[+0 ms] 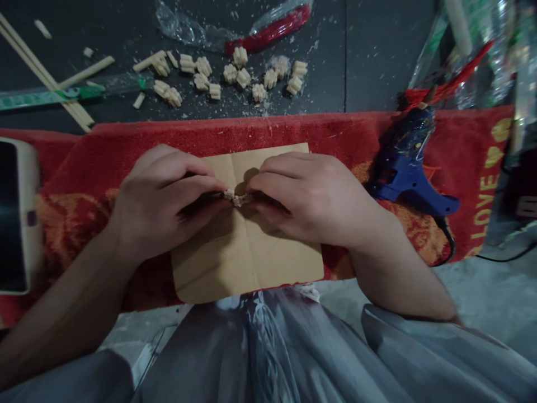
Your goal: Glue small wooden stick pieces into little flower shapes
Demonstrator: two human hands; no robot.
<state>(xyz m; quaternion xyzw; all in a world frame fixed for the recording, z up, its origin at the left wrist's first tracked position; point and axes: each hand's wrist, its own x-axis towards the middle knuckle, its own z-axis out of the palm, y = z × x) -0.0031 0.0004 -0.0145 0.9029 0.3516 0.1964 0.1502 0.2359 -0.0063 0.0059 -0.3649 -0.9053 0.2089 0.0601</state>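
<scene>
Between my two hands is a small pale piece of clustered stick ends [238,198], held just above a creased sheet of tan cardboard [218,268]. My left hand [168,196] pinches its left end with thumb and fingers together. From the other side my right hand [297,193] closes its fingertips on the right end. Much of the piece is hidden by the fingers, so its full shape cannot be made out. The cardboard lies on a red patterned towel [168,134] across my lap side of the table.
A blue glue gun [406,162] lies on the towel at right, its black cord running off. Several bundled stick pieces [243,77] sit on the dark table [369,61]. Long sticks [46,73] and plastic wrappers [188,31] lie beyond. At left is a phone [20,218].
</scene>
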